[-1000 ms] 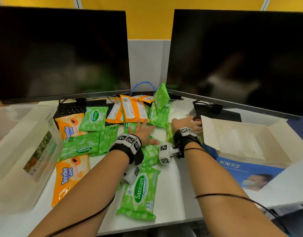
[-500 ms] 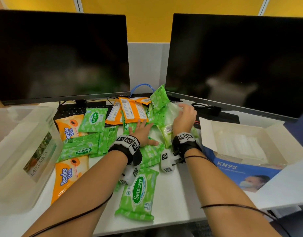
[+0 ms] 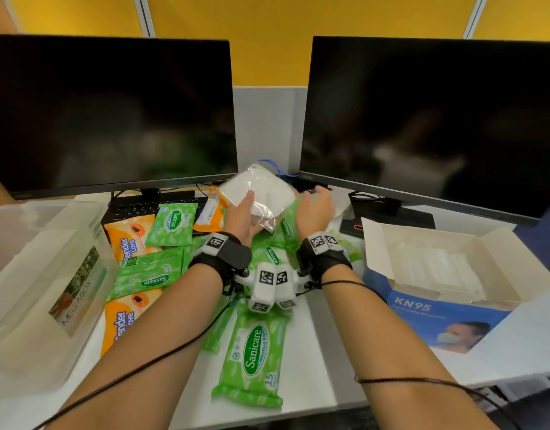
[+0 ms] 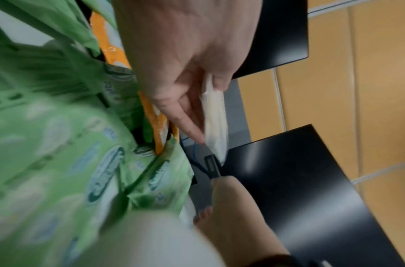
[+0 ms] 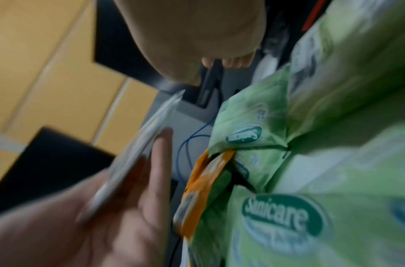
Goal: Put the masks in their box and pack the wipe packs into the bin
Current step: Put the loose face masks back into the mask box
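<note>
My left hand (image 3: 241, 212) holds a white mask in a clear wrapper (image 3: 258, 193) above the pile, thumb on top and fingers beneath. The left wrist view shows this mask (image 4: 214, 117) edge-on, pinched by that hand (image 4: 185, 90). Just right of the mask is my right hand (image 3: 315, 207), its fingers loosely curled with nothing seen in them. Green Sanicare packs (image 3: 255, 352) and orange Tender Love packs (image 3: 129, 243) lie scattered on the desk. The open KN95 mask box (image 3: 438, 318) sits at the right, and the clear plastic bin (image 3: 35, 274) at the left.
Two dark monitors (image 3: 112, 113) (image 3: 438, 119) stand close behind the pile. A black keyboard (image 3: 137, 206) lies under the left one, and a blue cable (image 3: 276, 167) runs between them. A clear wrapper (image 3: 340, 206) and a black device (image 3: 351, 226) lie right of my right hand.
The mask has come up off the pile. My left hand left the wipe packs and now holds it. My right hand, which was on the mask, has come off it.
</note>
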{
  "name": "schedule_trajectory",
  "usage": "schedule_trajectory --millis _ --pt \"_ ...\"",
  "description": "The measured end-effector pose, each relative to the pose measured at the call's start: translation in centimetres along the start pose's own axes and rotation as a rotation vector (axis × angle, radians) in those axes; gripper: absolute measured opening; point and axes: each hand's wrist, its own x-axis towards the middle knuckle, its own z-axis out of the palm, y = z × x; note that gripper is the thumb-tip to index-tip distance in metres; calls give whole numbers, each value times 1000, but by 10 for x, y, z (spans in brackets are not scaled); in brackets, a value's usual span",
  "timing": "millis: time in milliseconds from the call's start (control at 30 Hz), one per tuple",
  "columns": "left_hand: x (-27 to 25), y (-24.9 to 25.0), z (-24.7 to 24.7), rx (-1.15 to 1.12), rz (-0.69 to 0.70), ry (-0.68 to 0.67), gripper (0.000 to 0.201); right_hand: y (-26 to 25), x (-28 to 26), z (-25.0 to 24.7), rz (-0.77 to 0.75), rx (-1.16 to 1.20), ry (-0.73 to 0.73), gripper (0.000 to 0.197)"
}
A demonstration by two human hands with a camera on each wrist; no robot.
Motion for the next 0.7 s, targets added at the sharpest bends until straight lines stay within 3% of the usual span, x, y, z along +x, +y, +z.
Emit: schedule_trajectory --millis 100,167,267,500,600,700 --pt "5 -11 1 19 -113 -29 46 22 20 -8 319 -73 29 51" --pt "12 -18 -5 127 -147 -35 51 37 32 -13 439 -30 -27 52" --pt "23 -29 -17 229 -183 -24 52 54 41 -11 411 -20 -186 47" --pt "37 -44 -27 326 -112 36 41 69 55 1 387 9 -268 46" --pt "37 -45 -29 358 -91 45 46 75 53 1 375 77 -211 43" --pt "33 -41 -26 329 -104 40 50 68 49 2 319 146 -14 40"
